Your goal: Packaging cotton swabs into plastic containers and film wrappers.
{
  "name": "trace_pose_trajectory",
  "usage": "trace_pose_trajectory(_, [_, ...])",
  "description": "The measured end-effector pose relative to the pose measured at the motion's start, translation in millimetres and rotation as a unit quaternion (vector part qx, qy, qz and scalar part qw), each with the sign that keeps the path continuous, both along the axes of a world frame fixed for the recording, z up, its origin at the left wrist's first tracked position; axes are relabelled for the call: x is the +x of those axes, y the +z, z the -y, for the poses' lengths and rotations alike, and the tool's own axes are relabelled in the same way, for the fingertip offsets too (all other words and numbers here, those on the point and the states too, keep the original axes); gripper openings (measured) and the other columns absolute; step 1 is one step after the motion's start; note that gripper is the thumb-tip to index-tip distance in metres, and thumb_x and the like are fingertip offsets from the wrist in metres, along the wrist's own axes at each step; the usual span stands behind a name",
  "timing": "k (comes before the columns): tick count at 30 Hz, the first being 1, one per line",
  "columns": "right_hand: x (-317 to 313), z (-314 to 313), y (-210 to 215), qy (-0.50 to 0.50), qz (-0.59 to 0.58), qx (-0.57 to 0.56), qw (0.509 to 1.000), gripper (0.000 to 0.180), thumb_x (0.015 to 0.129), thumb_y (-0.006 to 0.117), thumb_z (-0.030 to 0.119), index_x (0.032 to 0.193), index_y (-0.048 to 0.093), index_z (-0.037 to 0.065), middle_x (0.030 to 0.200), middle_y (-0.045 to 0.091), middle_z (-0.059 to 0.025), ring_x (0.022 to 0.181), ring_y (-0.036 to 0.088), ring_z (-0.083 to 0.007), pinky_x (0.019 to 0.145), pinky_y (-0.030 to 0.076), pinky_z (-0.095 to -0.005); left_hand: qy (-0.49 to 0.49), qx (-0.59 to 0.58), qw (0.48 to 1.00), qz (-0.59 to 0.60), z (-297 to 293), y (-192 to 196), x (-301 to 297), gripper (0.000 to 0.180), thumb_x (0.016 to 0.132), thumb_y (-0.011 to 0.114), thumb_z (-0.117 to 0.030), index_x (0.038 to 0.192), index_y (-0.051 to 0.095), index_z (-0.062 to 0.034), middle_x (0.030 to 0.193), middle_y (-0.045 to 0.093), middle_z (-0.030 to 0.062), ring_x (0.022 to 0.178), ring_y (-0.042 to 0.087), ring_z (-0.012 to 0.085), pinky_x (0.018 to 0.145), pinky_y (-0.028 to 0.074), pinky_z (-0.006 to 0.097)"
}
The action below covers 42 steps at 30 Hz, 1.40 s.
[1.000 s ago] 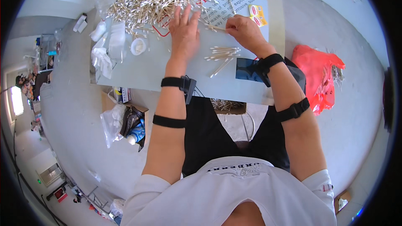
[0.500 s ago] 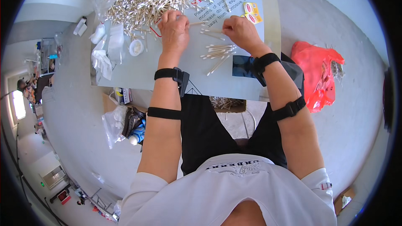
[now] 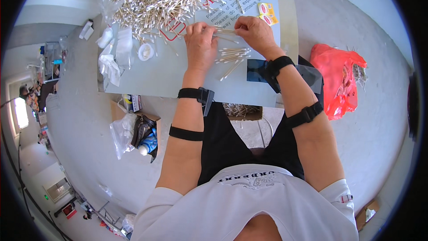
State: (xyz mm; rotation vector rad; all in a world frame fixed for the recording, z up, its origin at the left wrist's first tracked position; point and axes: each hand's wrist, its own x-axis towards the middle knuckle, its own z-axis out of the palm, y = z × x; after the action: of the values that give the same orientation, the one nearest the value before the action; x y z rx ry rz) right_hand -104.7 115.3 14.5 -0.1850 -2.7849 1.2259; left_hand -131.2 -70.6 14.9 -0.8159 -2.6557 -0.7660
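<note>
Both hands meet over the grey sheet-topped table [image 3: 156, 78]. A few cotton swabs [image 3: 226, 31] span the gap between them. My right hand [image 3: 257, 35] pinches their right ends between thumb and fingertips. My left hand [image 3: 200, 44] has curled fingers at their left ends; its grip is partly hidden. Just below lies a loose swab, and nearer me a small sorted bundle of cotton swabs [image 3: 234, 54] lies roughly side by side. Beyond my left hand rises a big tangled heap of cotton swabs [image 3: 160, 0], partly within a clear plastic bag [image 3: 107, 0].
A small white round tub [image 3: 146, 52] and white wrappings [image 3: 109, 69] sit left of my left hand. Small yellow boxes [image 3: 267, 13] lie at the far right, a dark film piece [image 3: 256, 70] by my right wrist. A red plastic bag [image 3: 336, 82] stands right of the table.
My left hand has moved right and slightly nearer me, away from the heap and close to my right hand. The right hand has barely shifted. Swabs now bridge both hands.
</note>
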Motion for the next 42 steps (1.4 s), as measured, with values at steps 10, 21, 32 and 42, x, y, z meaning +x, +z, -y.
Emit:
trace_pose_trajectory(10, [4, 4, -4, -0.019, 0.005, -0.007, 1.000, 0.009, 0.077, 0.065, 0.017, 0.084, 0.068, 0.012, 0.084, 0.063, -0.0047, 0.079, 0.063, -0.0226, 0.072, 0.048, -0.0317, 0.007, 0.043, 0.999, -0.006, 0, -2, 8, 0.024, 0.068, 0.067, 0.002, 0.089, 0.062, -0.0081, 0.097, 0.057, 0.0058, 0.102, 0.049, 0.0294, 0.087, 0.040, 0.043])
trace_pose_trajectory(21, [8, 4, -2, -0.010, 0.014, -0.002, 1.000, 0.006, 0.073, 0.064, 0.016, 0.076, 0.070, 0.016, 0.085, 0.059, -0.0055, 0.083, 0.061, -0.0259, 0.072, 0.049, -0.0359, 0.123, 0.002, 0.992, 0.001, 24, -1, -27, 0.020, 0.067, 0.070, 0.001, 0.083, 0.064, -0.0094, 0.091, 0.058, 0.0078, 0.096, 0.052, 0.0308, 0.085, 0.044, 0.041])
trace_pose_trajectory(32, [10, 4, -1, 0.016, -0.009, -0.003, 1.000, 0.006, 0.071, 0.068, 0.013, 0.075, 0.071, 0.016, 0.084, 0.059, -0.0048, 0.083, 0.061, -0.0253, 0.072, 0.049, -0.0347, 0.042, -0.020, 0.999, -0.013, 0, -3, -26, 0.015, 0.065, 0.073, -0.003, 0.073, 0.065, -0.0126, 0.083, 0.054, 0.0028, 0.090, 0.051, 0.0268, 0.077, 0.042, 0.040])
trace_pose_trajectory(42, [30, -8, -10, -0.054, -0.061, -0.232, 0.969, 0.010, 0.086, 0.060, 0.004, 0.092, 0.065, -0.002, 0.097, 0.060, -0.0064, 0.089, 0.059, -0.0150, 0.080, 0.047, -0.0257, -0.035, -0.024, 0.999, 0.032, -11, 0, 21, 0.010, 0.070, 0.068, -0.003, 0.077, 0.063, -0.0077, 0.091, 0.054, 0.0056, 0.096, 0.050, 0.0282, 0.082, 0.041, 0.042])
